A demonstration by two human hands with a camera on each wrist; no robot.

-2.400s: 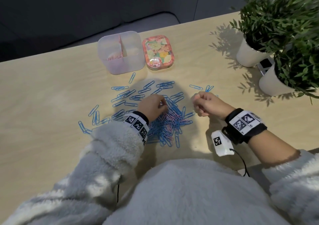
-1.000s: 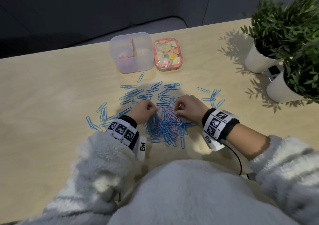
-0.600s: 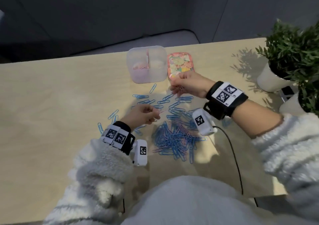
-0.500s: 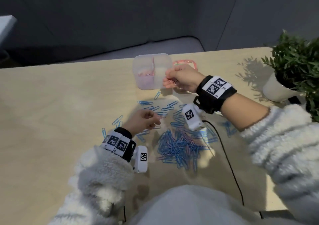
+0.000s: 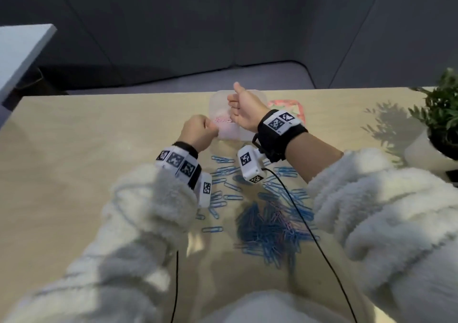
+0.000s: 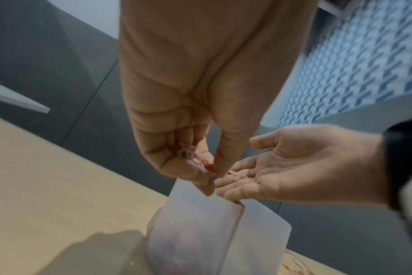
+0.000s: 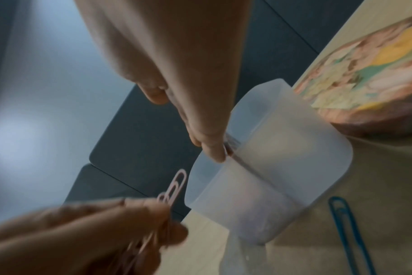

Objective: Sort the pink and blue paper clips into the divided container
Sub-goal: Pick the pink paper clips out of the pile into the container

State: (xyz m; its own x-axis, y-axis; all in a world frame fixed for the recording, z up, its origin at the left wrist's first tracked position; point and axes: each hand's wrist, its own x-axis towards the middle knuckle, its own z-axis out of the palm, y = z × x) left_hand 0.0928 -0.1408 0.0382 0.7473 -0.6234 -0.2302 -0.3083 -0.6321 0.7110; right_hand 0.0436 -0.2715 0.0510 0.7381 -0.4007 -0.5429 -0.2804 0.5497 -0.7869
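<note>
Head view | wooden table (image 5: 74,149) (dark wall behind) | left hand (image 5: 198,131) pinching pink clips (image 7: 174,188) | right hand (image 5: 244,109) open-palmed

Wooden table (image 5: 74,174) bearing translucent divided container (image 5: 224,134) with pink clips in its left compartment, left hand (image 5: 198,131) fisted beside it, right hand (image 5: 244,109) spread above it, heaped blue and pink paper clips (image 5: 270,226) nearer, potted plant (image 5: 438,124) at right.
</note>
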